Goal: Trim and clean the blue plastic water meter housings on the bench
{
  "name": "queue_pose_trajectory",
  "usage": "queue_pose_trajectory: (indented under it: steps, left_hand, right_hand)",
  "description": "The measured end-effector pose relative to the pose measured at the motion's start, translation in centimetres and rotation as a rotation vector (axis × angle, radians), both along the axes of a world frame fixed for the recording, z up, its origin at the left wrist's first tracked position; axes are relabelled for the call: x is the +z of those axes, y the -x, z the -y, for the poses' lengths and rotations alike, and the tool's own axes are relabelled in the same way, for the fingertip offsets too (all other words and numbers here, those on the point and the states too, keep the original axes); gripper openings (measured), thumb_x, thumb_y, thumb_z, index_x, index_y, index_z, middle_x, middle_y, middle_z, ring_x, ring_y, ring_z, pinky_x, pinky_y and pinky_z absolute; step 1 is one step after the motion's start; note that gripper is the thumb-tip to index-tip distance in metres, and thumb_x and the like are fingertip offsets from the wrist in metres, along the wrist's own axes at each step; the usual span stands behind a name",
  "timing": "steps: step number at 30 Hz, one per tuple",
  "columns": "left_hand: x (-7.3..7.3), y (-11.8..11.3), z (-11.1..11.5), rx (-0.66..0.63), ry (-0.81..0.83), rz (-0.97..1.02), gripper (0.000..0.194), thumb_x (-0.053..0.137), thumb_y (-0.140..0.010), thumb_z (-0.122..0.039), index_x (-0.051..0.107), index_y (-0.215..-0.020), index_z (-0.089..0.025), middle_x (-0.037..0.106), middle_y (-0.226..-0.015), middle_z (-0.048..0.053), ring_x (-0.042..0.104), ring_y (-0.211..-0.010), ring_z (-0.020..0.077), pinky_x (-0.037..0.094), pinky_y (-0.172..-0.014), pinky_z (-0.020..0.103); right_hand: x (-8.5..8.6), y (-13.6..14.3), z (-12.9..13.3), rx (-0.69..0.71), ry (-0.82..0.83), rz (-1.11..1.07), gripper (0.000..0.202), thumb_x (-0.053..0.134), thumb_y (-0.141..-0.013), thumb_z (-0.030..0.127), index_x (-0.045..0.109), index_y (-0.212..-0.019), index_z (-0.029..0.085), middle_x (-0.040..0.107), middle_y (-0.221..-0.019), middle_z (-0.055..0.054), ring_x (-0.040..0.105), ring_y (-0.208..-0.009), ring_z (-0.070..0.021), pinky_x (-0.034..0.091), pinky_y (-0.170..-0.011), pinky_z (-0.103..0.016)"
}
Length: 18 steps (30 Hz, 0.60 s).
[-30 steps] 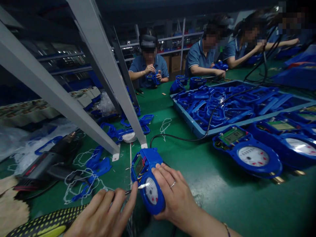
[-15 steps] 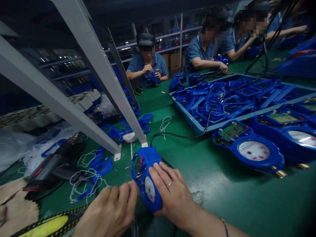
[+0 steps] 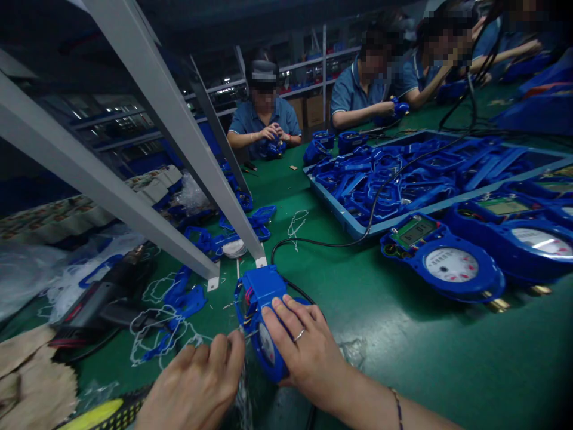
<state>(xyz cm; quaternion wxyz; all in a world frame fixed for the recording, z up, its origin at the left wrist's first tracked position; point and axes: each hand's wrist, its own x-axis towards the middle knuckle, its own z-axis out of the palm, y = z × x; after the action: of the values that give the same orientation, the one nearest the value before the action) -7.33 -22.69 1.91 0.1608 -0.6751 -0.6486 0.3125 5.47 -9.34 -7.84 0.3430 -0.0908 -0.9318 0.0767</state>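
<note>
My right hand (image 3: 308, 352) grips a blue water meter (image 3: 261, 310) tilted on its side on the green table (image 3: 394, 352), fingers across its white dial. My left hand (image 3: 197, 388) pinches a thin metal tool (image 3: 247, 335) whose tip touches the meter's open left side, where coloured wires show. A black cable (image 3: 322, 243) runs from behind the meter toward the tray.
Two finished blue meters (image 3: 447, 266) lie at right before a blue tray (image 3: 344, 222) of blue plastic covers. A black power tool (image 3: 98, 298), blue frames and white gaskets (image 3: 154, 325) lie at left under slanted grey rack posts (image 3: 179, 137). Several co-workers sit across the table.
My right hand has rolled the meter further onto its side, turning the dial away. My left hand has moved the tool tip in closer to the meter's open side.
</note>
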Motion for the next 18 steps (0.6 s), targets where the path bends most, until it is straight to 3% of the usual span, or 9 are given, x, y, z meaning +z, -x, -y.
queue_pose_trajectory:
  steps: [3,6,8,11,13,15,18]
  left_hand:
    - [0.0,-0.2,-0.2,0.016,0.036,0.021,0.049,0.045,-0.066,0.006,0.062,-0.104,-0.019,0.059,-0.073,0.001,0.06,-0.057,0.019,0.053,-0.052,0.034]
    - [-0.3,-0.1,-0.1,0.031,-0.022,-0.042,0.047,0.045,-0.067,0.007,0.063,-0.103,-0.018,0.058,-0.069,0.002,0.06,-0.056,0.0209,0.053,-0.051,0.035]
    - [-0.7,0.1,0.1,0.028,0.049,-0.026,0.046,0.044,-0.066,0.007,0.065,-0.099,-0.018,0.058,-0.067,0.002,0.059,-0.052,0.0212,0.052,-0.047,0.035]
    - [-0.8,0.5,0.5,0.08,0.08,0.038,0.051,0.044,-0.066,0.007,0.063,-0.104,-0.02,0.061,-0.074,0.002,0.061,-0.058,0.0199,0.054,-0.052,0.035]
    - [-0.4,0.7,0.4,0.112,0.015,0.037,0.053,0.046,-0.068,0.006,0.059,-0.111,-0.021,0.061,-0.08,0.002,0.062,-0.064,0.019,0.054,-0.058,0.035]
    - [-0.1,0.9,0.2,0.097,-0.025,0.025,0.05,0.048,-0.069,0.005,0.059,-0.111,-0.02,0.059,-0.08,0.002,0.062,-0.065,0.0191,0.054,-0.059,0.036]
    - [-0.1,1.2,0.0,0.019,-0.043,0.013,0.048,0.047,-0.068,0.006,0.061,-0.108,-0.016,0.057,-0.074,0.002,0.06,-0.059,0.0195,0.053,-0.054,0.036]
  right_hand:
    - [-0.1,0.2,0.0,0.002,-0.05,-0.066,0.059,0.066,-0.077,0.03,0.043,-0.129,0.014,0.05,-0.129,-0.008,0.038,-0.12,-0.0273,0.033,-0.087,-0.041]
    - [0.0,0.2,-0.1,0.013,-0.011,-0.009,0.092,0.078,-0.059,0.048,0.038,-0.133,0.011,0.047,-0.132,-0.011,0.037,-0.12,-0.0296,0.034,-0.086,-0.041]
    - [0.0,0.2,-0.2,0.019,-0.007,0.007,0.104,0.082,-0.051,0.051,0.036,-0.134,0.01,0.046,-0.133,-0.012,0.036,-0.12,-0.0299,0.033,-0.087,-0.042]
    - [-0.1,0.2,-0.3,0.023,-0.012,-0.008,0.091,0.077,-0.061,0.049,0.037,-0.133,0.011,0.047,-0.131,-0.011,0.035,-0.121,-0.0293,0.032,-0.087,-0.042]
    - [-0.2,0.3,-0.3,0.008,-0.028,-0.029,0.068,0.067,-0.076,0.038,0.04,-0.132,0.012,0.048,-0.131,-0.01,0.036,-0.121,-0.0284,0.032,-0.087,-0.041]
    - [-0.2,0.3,-0.3,-0.007,-0.04,-0.048,0.053,0.058,-0.083,0.028,0.041,-0.131,0.013,0.048,-0.131,-0.009,0.036,-0.121,-0.0277,0.031,-0.087,-0.041]
    - [-0.2,0.3,-0.3,0.006,0.004,-0.015,0.073,0.068,-0.074,0.042,0.038,-0.133,0.012,0.047,-0.132,-0.011,0.035,-0.121,-0.0288,0.032,-0.087,-0.041]
